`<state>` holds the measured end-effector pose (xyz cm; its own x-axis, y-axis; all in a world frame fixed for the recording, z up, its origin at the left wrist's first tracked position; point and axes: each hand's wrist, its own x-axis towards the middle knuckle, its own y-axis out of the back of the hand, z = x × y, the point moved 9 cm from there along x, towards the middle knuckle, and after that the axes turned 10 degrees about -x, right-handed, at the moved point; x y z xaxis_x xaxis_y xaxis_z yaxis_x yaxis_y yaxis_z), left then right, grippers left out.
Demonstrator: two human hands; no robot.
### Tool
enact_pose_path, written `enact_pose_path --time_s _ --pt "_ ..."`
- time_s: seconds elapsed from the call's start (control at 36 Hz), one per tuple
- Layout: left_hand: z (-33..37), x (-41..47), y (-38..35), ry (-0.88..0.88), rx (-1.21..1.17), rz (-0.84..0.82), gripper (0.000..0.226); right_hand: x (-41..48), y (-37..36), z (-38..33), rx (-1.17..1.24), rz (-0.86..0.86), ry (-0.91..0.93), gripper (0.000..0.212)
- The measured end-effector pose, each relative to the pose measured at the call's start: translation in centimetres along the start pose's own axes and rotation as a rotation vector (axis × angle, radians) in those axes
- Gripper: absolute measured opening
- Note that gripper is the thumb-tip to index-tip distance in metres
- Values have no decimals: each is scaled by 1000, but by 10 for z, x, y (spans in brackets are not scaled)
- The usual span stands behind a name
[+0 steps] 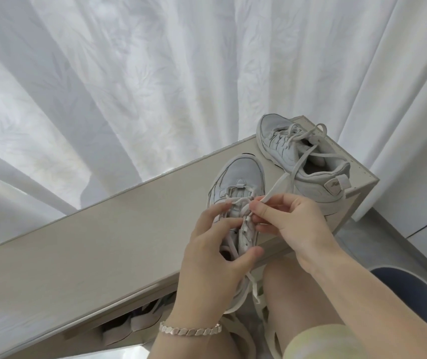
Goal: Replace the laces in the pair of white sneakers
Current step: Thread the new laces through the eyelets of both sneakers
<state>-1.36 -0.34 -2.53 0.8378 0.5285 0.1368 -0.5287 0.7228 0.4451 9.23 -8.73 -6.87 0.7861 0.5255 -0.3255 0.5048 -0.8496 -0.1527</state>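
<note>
Two white sneakers stand on a beige cabinet top [103, 242]. The near sneaker [238, 174] points away from me, its heel at the front edge. My left hand [215, 257] grips its rear part, thumb on the right side and fingers over the eyelets. My right hand [292, 221] pinches a white lace [279, 183] at the eyelets; the lace runs up to the right. The far sneaker [308, 161] sits at the cabinet's right end with loose laces across its opening.
White curtains [155, 86] hang behind the cabinet. Shoes show on a shelf [134, 325] under the cabinet top. My bare knee [292, 294] is below the hands, with a lace end hanging over it. A blue round bin [414, 294] stands at the lower right.
</note>
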Motion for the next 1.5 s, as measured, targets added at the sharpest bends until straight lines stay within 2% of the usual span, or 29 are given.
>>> enact_pose_path --time_s 0.56,0.86,1.25,1.5 --pt "-3 3 2 24 14 -6 34 7 -1 2 -74 -25 -25 9" --pt "-2 4 2 17 20 -10 33 6 1 3 -73 43 -3 10" --pt "-4 4 1 2 34 -23 31 12 -4 -6 -233 -137 -87 10" --pt "-5 4 3 4 39 -12 32 9 -4 -2 -137 -78 -101 12"
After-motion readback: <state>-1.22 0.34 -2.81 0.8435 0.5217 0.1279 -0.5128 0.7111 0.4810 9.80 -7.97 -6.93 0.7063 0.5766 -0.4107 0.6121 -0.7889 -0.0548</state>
